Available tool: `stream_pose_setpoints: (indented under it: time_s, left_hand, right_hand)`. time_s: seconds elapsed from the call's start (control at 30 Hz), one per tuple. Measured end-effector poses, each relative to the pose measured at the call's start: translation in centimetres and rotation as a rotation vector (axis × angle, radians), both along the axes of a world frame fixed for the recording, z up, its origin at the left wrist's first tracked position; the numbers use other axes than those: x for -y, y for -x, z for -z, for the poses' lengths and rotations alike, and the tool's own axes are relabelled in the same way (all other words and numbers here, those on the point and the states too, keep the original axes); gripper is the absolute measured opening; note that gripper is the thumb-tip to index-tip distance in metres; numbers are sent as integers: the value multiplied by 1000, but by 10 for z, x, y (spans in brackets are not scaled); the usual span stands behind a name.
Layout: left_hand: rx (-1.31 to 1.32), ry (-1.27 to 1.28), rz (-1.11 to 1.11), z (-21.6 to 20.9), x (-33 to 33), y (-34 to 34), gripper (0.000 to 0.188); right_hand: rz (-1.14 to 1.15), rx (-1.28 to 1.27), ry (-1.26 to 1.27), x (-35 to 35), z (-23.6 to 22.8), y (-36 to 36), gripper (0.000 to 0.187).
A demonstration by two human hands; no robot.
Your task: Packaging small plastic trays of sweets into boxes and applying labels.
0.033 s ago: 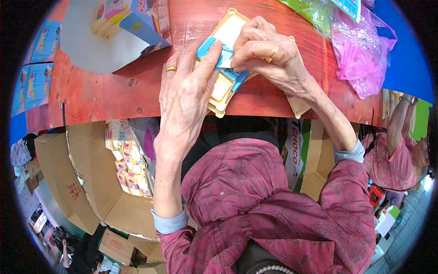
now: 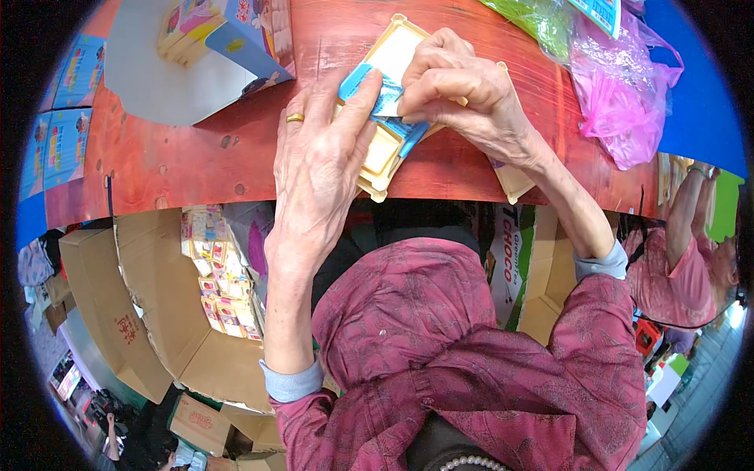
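A cream-coloured flat case [image 2: 383, 149] with raised rims and a blue paper band [image 2: 357, 81] across its middle lies tilted on the red table. My left hand [image 2: 323, 153], with a gold ring on one finger, holds the case from its left side. Its thumb presses on the band, and the other fingertips are partly hidden. My right hand [image 2: 463, 90] is closed in a pinch on a small white-and-blue paper flap [image 2: 389, 105] at the band. Under my right wrist lies another cream piece [image 2: 512, 182], partly covered.
A blue-and-white carton [image 2: 259, 39] stands open at the table's left, near stacked blue boxes [image 2: 67, 145]. Pink plastic bags [image 2: 620, 118] lie at the right. Below the table edge, an open cardboard box [image 2: 153, 290] contains small packages [image 2: 224, 290]. Another person [image 2: 667, 275] is at far right.
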State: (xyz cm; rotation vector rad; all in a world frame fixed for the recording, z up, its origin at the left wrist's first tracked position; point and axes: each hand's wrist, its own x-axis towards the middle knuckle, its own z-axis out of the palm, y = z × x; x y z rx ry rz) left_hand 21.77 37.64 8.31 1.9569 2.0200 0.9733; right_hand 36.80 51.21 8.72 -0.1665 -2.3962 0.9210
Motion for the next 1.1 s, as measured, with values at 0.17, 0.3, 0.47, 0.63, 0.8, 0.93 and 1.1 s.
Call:
stream_pose_setpoints:
  time_s: [0.17,0.3,0.47,0.63,0.8,0.93,1.1]
  left_hand:
    - [6,-10,33,1,0,2,38]
    - [22,-5,39,-1,0,2,38]
    - [83,20,53,-4,-1,-1,41]
    - [46,-41,82,-4,-3,-1,44]
    - [178,-88,65,-3,-6,-4,45]
    - [313,-5,-103,-4,-6,-12,44]
    - [363,27,-110,-6,-6,-14,44]
  right_hand:
    - [-42,7,44,-2,-1,0,10]
    - [-68,55,24,-6,-6,-1,12]
    - [126,10,199,6,-1,3,12]
    - [242,65,356,15,-4,1,22]
    - [342,101,327,14,-6,4,48]
    - [389,95,113,11,-5,4,44]
    - [437,101,189,13,0,6,28]
